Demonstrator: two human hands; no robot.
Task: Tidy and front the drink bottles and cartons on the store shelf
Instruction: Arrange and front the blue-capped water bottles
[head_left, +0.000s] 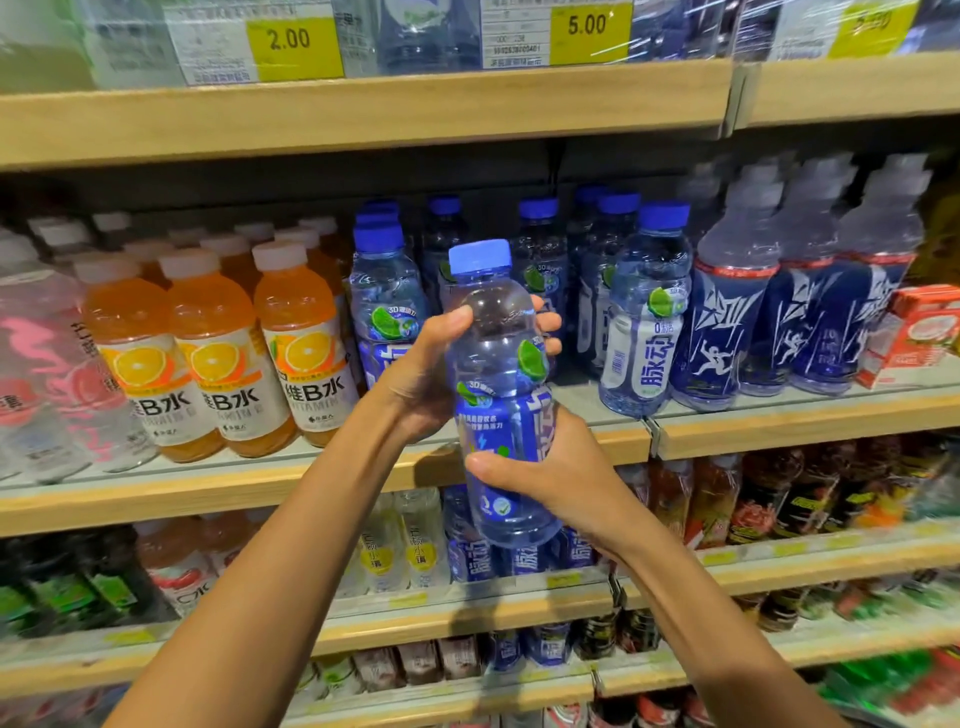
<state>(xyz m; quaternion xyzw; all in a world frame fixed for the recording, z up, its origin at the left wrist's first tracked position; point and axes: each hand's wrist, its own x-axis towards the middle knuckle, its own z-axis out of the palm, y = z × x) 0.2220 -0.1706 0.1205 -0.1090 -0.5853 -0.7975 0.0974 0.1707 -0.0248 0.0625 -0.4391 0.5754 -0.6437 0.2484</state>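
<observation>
Held blue-capped bottle (496, 332) upright, left hand (421, 374) curled round its shoulder, right hand (563, 480) round its lower half; needed turning label-out for seemingly vacant front spot on shelf (587, 402).

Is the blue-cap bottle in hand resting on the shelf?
No: left hand and right hand grip the bottle in the air, in front of the shelf.

At the top shelf (363, 111) edge, left tag (294, 48) reads 2.00, right tag (590, 32) 5.00. Orange bottles (306, 358) read 维B水, VITAMIN; held bottle (498, 338) 3D; blue bottle (647, 338) 脉动, 0糖.
</observation>
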